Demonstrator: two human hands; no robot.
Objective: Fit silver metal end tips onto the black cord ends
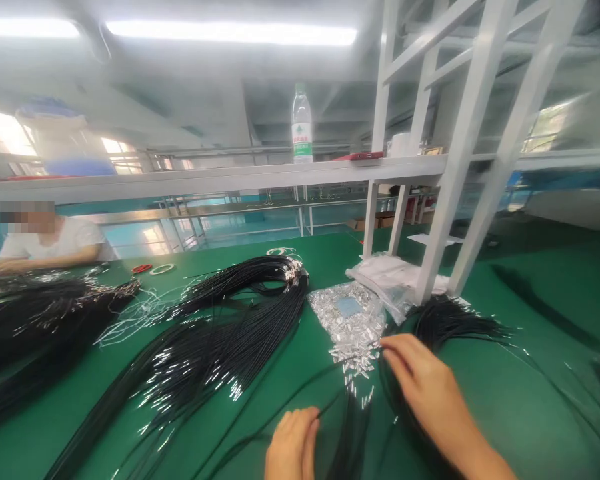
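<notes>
My left hand [293,443] is closed in a pinch on a thin black cable [325,408] near the front of the table. My right hand [425,393] reaches to the right edge of a pile of small silvery-white connector pieces [355,357], its thumb and forefinger together. Whatever lies between those fingertips is too small to make out. The pieces spill from a clear plastic bag [347,307]. Below the pile, a bundle of black cables [350,433] with silvery tips lies between my hands.
A large bundle of black cables [250,327] lies to the left, another bundle [455,323] by the white rack post [473,133]. A plastic-wrapped packet [387,277] sits behind the bag. A water bottle [302,127] stands on the shelf. Another person [55,243] sits at far left.
</notes>
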